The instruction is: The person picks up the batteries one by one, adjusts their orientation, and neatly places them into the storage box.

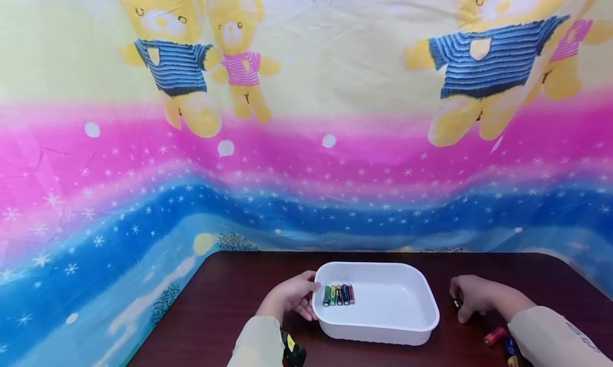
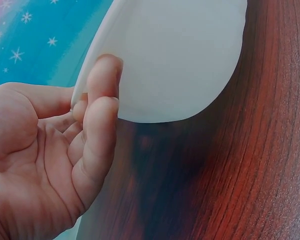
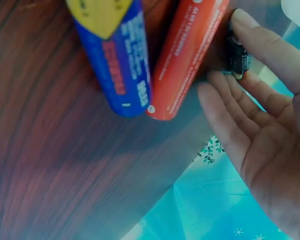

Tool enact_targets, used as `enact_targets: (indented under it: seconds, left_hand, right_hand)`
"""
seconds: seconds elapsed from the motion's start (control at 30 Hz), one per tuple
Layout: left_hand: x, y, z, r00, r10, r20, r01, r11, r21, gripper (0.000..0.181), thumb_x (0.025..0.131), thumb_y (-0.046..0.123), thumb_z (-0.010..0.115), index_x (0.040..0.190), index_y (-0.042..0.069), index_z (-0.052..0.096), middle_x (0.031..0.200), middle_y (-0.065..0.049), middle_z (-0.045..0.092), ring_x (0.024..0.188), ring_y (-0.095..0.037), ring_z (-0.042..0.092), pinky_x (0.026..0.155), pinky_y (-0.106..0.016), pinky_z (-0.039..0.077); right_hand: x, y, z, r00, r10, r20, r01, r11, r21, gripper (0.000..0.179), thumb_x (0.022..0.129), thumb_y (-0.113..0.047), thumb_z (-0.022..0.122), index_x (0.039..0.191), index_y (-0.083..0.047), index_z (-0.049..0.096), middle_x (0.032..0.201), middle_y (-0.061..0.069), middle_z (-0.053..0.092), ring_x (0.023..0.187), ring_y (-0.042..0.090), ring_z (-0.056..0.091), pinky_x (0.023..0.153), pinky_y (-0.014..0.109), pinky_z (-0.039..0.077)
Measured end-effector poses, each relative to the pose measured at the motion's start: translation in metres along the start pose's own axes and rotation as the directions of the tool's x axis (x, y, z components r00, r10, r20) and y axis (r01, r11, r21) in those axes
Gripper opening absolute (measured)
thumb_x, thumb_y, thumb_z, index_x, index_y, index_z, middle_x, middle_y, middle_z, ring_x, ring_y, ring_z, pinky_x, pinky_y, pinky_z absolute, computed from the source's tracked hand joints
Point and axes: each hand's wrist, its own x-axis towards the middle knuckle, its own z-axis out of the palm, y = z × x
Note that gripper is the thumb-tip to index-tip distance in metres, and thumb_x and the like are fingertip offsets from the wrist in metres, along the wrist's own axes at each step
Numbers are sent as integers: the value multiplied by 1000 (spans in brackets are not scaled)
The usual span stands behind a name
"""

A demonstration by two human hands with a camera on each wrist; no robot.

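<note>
Right wrist view: red battery [image 3: 182,65] bears small white print, of which "AA" and "1.5V" appear readable, and a circled sign near its lower end. Blue battery [image 3: 117,70] carries red lettering and white print, neither legible. Black battery [image 3: 239,56]: pale print, too small to read. Head view: right sleeve [image 1: 551,332] shows dark lettering, illegible.

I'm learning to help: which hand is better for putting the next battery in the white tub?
Probably the right hand: it pinches the black battery, and the red battery and blue battery lie close by. The left hand holds the white tub.
</note>
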Motion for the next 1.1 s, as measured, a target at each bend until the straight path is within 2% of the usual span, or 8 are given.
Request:
enact_targets:
  seconds: [0.3,0.6,0.83,0.97,1.1]
  left_hand:
    - [0,1,0,1000,1,7,-1,1000,-6,45,98,20,45,139,9,31,87,-24,62,50,-24,62,49,-37,56]
    - [2,-1,1,1000,-4,13,4,1000,-2,45,98,20,45,139,9,30,86,-24,62,50,-24,62,48,-37,56]
    - [1,0,1,1000,-10,14,10,1000,-1,44,98,19,44,139,9,30,85,-25,62,49,-24,62,48,-36,55]
    - [2,1,0,1000,-16,15,16,1000,-2,45,98,20,45,140,9,30,86,-25,62,49,-24,62,48,-36,56]
    - [2,0,0,1000,-14,10,14,1000,0,45,98,20,45,140,9,29,86,-25,62,50,-24,62,48,-36,56]
  right_hand:
    - [-3,-1,-3,998,24,58,-30,993,116,49,58,13,77,98,1,52,78,12,47,64,22,52,51,34,53]
    - [-7,0,-2,999,21,25,-24,990,140,46,58,18,72,95,-1,52,75,11,48,61,21,51,48,31,50]
    - [-13,7,-8,999,-27,-41,36,969,246,47,54,19,70,94,4,52,71,10,48,59,20,49,47,30,46]
    - [-16,8,-10,994,-6,-105,41,941,334,46,57,15,68,98,7,49,74,11,48,58,21,48,48,31,44]
    - [-15,6,-11,983,68,-171,10,910,415,47,60,12,68,101,8,46,81,11,47,62,21,48,52,35,48]
